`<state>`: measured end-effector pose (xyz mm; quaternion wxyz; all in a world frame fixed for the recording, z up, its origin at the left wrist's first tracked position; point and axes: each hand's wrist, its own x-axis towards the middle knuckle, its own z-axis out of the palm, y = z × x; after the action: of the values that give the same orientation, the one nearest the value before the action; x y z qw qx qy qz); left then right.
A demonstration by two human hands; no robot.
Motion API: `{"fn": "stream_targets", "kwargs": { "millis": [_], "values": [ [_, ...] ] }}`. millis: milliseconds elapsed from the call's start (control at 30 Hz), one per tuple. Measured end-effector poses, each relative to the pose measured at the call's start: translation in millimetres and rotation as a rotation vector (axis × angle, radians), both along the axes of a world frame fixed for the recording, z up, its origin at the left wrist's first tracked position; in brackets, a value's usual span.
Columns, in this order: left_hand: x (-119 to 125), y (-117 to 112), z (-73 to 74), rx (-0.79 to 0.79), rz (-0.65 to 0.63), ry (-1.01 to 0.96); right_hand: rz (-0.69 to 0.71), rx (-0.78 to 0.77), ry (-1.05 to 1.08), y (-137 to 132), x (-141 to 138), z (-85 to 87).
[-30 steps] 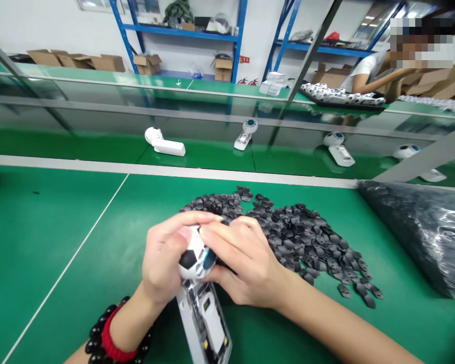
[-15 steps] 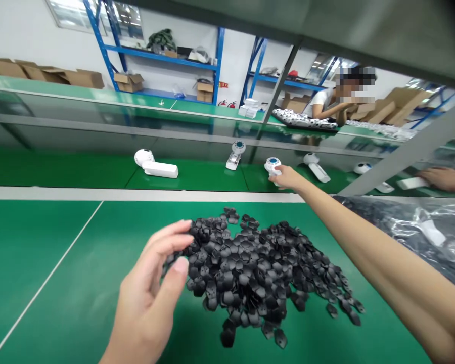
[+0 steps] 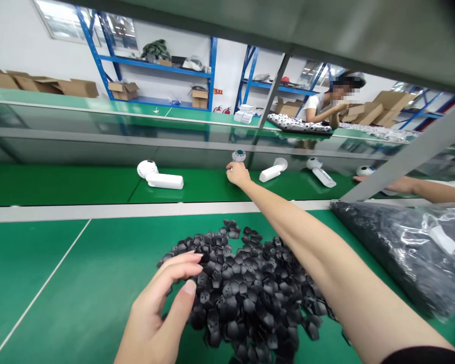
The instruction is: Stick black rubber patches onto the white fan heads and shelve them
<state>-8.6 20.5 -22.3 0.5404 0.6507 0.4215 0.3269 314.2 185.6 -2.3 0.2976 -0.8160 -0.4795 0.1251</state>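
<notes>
My right hand (image 3: 237, 173) is stretched out over the green belt (image 3: 98, 184), its fingers closed on a white hand-held device with a blue-centred round head (image 3: 238, 155). Close to me, my left hand (image 3: 163, 308) hovers with its fingers apart and nothing in them. Its fingertips touch the near left edge of a heap of small black plastic pieces (image 3: 246, 288) on the green table (image 3: 60, 283).
Three more white devices lie on the belt: one on the left (image 3: 160, 177) and two to the right (image 3: 273, 170) (image 3: 320, 172). A clear bag of black pieces (image 3: 405, 247) sits at right. Another person's arm (image 3: 420, 187) reaches onto the belt; a person works at the far bench.
A second ago both hands held a ball-headed device over the heap. My right hand has set it on the belt and shifted left to the neighbouring device; my left hand has opened by the heap.
</notes>
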Motion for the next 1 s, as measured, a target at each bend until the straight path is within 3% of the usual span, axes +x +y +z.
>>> {"fn": "stream_targets", "kwargs": {
  "millis": [100, 200, 233, 300, 333, 367, 400, 500, 567, 700, 800, 1000],
  "values": [
    [10, 1, 13.6, -0.251, 0.160, -0.267, 0.146, 0.107, 0.122, -47, -34, 22.0],
    [14, 7, 28.8, -0.399, 0.372, -0.628, 0.383, 0.173, 0.231, -131, -84, 39.4],
    [14, 8, 33.3, -0.380, 0.466, -0.719, 0.523, 0.196, 0.261, -162, -99, 44.7],
    [11, 8, 39.8, -0.295, 0.592, -0.814, 1.064, 0.197, 0.290, -214, -118, 52.7],
    [9, 7, 41.3, -0.258, 0.587, -0.826, 1.196, 0.145, 0.327, -232, -120, 54.0],
    [7, 3, 41.5, -0.238, 0.523, -0.824, 1.235, 0.106, 0.330, -244, -117, 52.8],
    [6, -1, 40.5, -0.247, 0.410, -0.811, 1.130, 0.068, 0.290, -249, -110, 48.8],
    [8, -18, 32.3, -0.355, 0.025, -0.750, 0.453, 0.014, -0.028, -236, -75, 22.5],
    [11, -28, 25.2, -0.435, -0.107, -0.712, 0.221, -0.039, -0.146, -221, -52, 0.0],
    [16, -32, 13.8, -0.514, -0.245, -0.703, 0.200, -0.100, -0.175, -207, -39, -29.1],
    [19, -29, 10.4, -0.574, -0.309, -0.732, 0.209, -0.114, -0.207, -205, -48, -32.5],
    [27, -26, 14.2, -0.734, -0.245, -0.762, 0.185, -0.118, -0.209, -201, -54, -32.5]
  ]
}}
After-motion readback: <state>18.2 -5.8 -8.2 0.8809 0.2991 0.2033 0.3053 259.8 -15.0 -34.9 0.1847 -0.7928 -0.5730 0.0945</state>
